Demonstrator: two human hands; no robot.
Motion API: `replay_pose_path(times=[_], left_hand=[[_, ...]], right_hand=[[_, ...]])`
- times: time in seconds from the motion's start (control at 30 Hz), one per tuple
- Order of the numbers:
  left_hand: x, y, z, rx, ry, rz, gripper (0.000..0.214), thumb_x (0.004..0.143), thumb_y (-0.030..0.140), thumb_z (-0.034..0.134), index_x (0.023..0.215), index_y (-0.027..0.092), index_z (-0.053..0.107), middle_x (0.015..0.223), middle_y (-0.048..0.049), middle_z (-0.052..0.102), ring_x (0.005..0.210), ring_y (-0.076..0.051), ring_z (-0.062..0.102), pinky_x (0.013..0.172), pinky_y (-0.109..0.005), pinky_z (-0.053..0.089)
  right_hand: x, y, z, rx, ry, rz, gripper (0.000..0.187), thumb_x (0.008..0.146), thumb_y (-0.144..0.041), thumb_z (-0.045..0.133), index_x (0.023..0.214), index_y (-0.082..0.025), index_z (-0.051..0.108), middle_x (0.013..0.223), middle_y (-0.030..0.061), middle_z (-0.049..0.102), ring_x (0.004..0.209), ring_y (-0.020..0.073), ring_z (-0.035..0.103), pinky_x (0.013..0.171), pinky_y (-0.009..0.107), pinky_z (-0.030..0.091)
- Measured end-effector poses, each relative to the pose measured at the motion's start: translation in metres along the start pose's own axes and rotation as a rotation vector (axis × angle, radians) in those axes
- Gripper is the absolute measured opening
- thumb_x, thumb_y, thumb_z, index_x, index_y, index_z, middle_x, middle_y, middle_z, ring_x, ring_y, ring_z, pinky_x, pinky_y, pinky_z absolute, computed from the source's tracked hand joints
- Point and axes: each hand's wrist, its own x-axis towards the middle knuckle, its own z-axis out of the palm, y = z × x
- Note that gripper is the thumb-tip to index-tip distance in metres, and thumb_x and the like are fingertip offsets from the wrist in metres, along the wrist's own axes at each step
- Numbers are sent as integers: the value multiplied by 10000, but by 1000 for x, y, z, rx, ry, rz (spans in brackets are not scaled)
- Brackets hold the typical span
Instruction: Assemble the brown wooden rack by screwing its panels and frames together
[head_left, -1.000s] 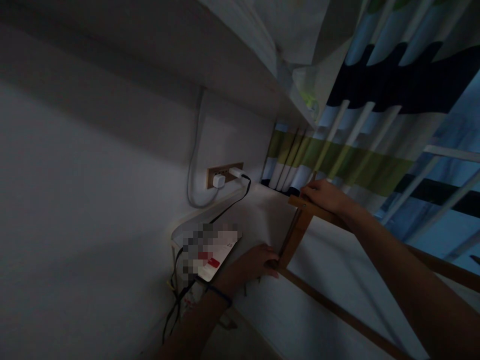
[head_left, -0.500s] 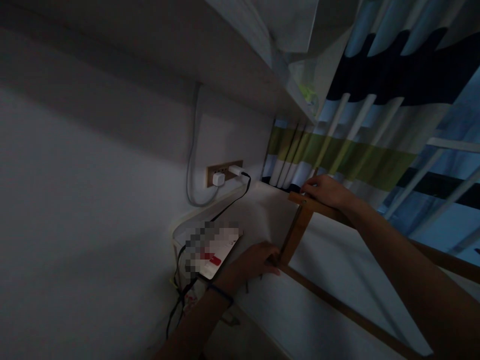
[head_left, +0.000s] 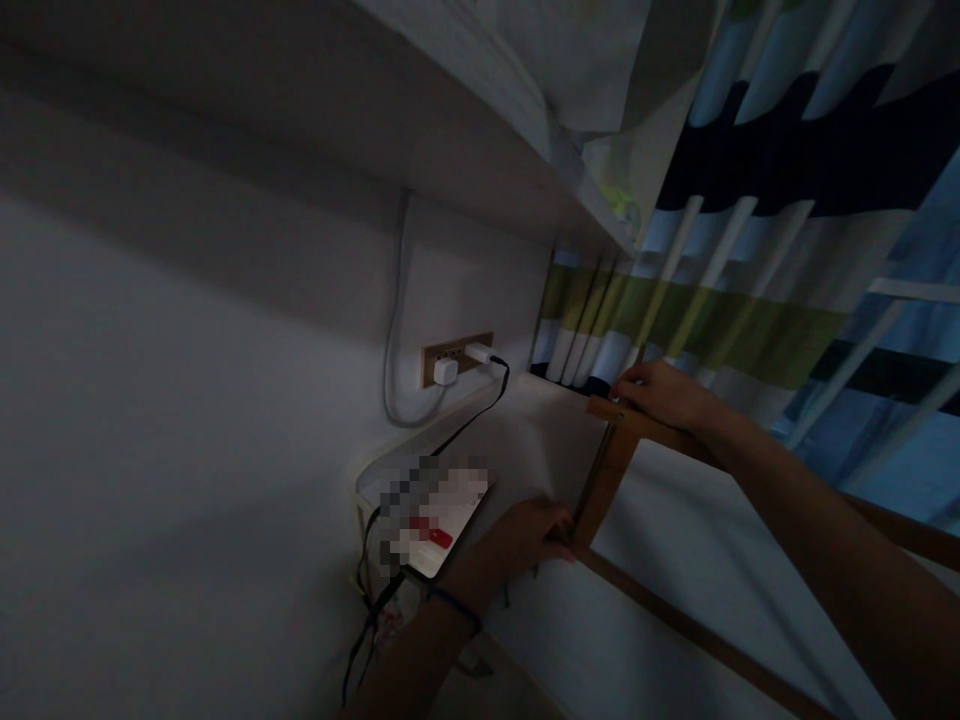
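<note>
A brown wooden frame stands on the white surface, with a long bar along its top and another along its bottom. My left hand, a dark band at its wrist, pinches the frame's lower near corner. Higher up, my right hand has its fingers curled over the end of the top bar; its fingertips are partly hidden behind the wood. Just left of my left hand lies a device with a lit screen, partly blurred out.
On the wall, a socket strip holds a white charger and a plug with a black cable. A shelf overhangs from above. Striped curtains hang behind the right hand, and white rails stand at the right.
The whole view has shifted slightly, so things sit a little lower and further right. Both hands keep their places on the wooden frame.
</note>
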Motion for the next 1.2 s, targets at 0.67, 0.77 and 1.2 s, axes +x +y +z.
replay_pose_path(times=[0.67, 0.77, 1.2], left_hand=[[5, 2, -2, 128, -34, 210, 238, 817, 344, 467, 846, 167, 623, 843, -28, 606, 873, -139, 520, 830, -236, 376], [4, -1, -2, 99, -39, 221, 256, 820, 349, 457, 868, 164, 627, 846, -34, 603, 875, -141, 515, 828, -236, 379], [6, -5, -3, 160, -9, 245, 205, 771, 365, 528, 916, 250, 616, 942, 19, 637, 956, -141, 529, 994, -340, 190]], right_hand=[[-6, -7, -2, -82, 25, 19, 229, 747, -210, 404, 600, -160, 573, 632, 51, 578, 611, 148, 524, 543, 240, 337], [-6, -8, -2, -102, 21, 16, 226, 744, -205, 402, 621, -150, 584, 659, 65, 585, 624, 157, 526, 557, 248, 332], [-8, -9, -4, -60, -24, -31, 365, 851, -321, 313, 753, -149, 619, 815, 82, 633, 768, 181, 570, 688, 257, 382]])
